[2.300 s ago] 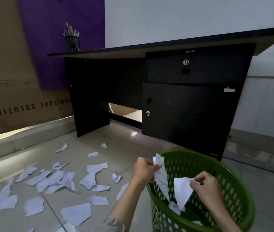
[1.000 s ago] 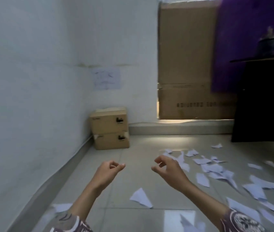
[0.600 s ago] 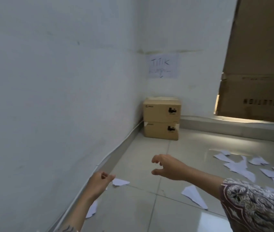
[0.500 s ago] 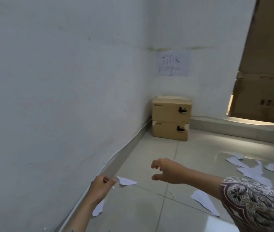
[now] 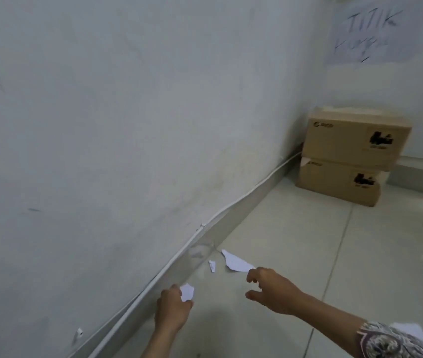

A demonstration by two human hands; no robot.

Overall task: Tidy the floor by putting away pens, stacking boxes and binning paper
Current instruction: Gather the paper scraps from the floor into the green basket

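Observation:
Torn white paper lies on the pale tiled floor beside the left wall. My left hand [image 5: 173, 311] is low by the skirting and pinches a small paper scrap [image 5: 187, 291] at its fingertips. My right hand [image 5: 272, 288] reaches forward with thumb and fingers apart. Its fingertips are at the near corner of a pointed paper scrap [image 5: 236, 262] that lies flat on the floor. A tiny crumpled scrap [image 5: 212, 266] sits between the two. Two cardboard boxes [image 5: 347, 156] stand stacked in the far corner. No pens and no bin are in view.
A white cable [image 5: 205, 223] runs along the skirting of the left wall. A handwritten paper sign [image 5: 375, 34] is stuck on the back wall above the boxes. Another paper piece [image 5: 409, 329] shows behind my patterned right sleeve.
I have turned from the green bin at the desk to the left wall and bent lower. My left hand has closed on the small scrap; my right hand has reached the pointed scrap.

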